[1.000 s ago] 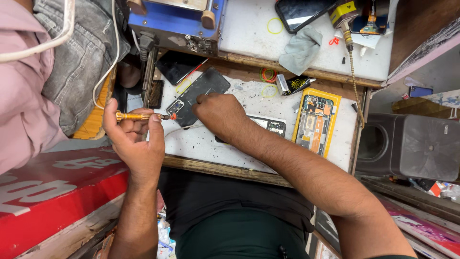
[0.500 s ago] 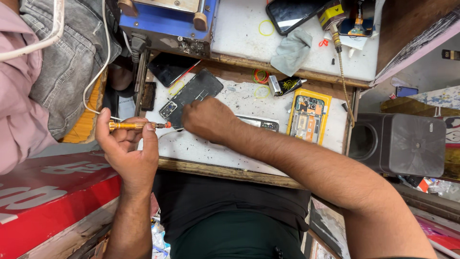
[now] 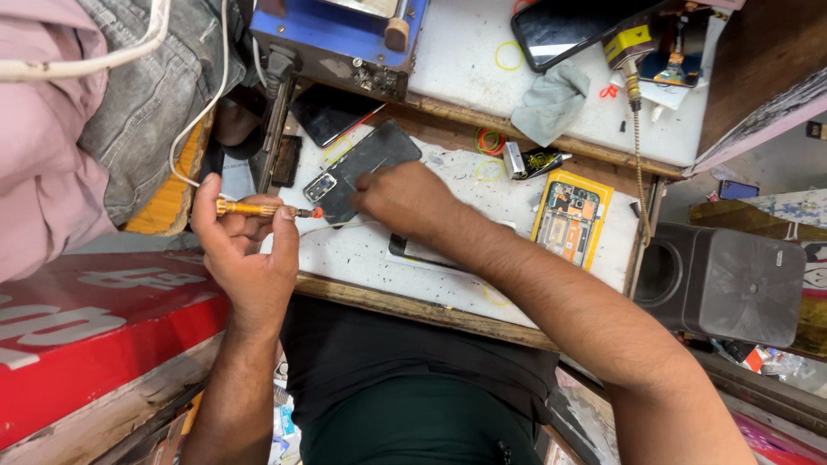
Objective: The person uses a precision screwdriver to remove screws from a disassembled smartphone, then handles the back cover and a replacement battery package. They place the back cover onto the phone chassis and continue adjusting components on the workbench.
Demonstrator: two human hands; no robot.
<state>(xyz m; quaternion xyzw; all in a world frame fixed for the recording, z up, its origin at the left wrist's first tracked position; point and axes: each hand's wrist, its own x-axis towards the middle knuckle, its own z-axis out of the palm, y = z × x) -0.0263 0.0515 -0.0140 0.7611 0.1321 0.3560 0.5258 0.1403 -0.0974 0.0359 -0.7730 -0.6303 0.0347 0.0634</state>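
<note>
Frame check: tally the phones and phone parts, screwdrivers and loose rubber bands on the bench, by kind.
Phones and phone parts: 5 — dark phone back under the right hand, yellow phone frame, phone, phone, phone.
Screwdrivers: 1 — orange screwdriver in the left hand.
Rubber bands: at least 3, e.g. yellow rubber band.
Total: 9.

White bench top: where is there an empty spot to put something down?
On the white bench top, bare patches lie below the screwdriver near the front wooden edge, and between the right hand and the yellow phone frame. The back is crowded around the dark phone back, rubber bands and blue machine.
</note>
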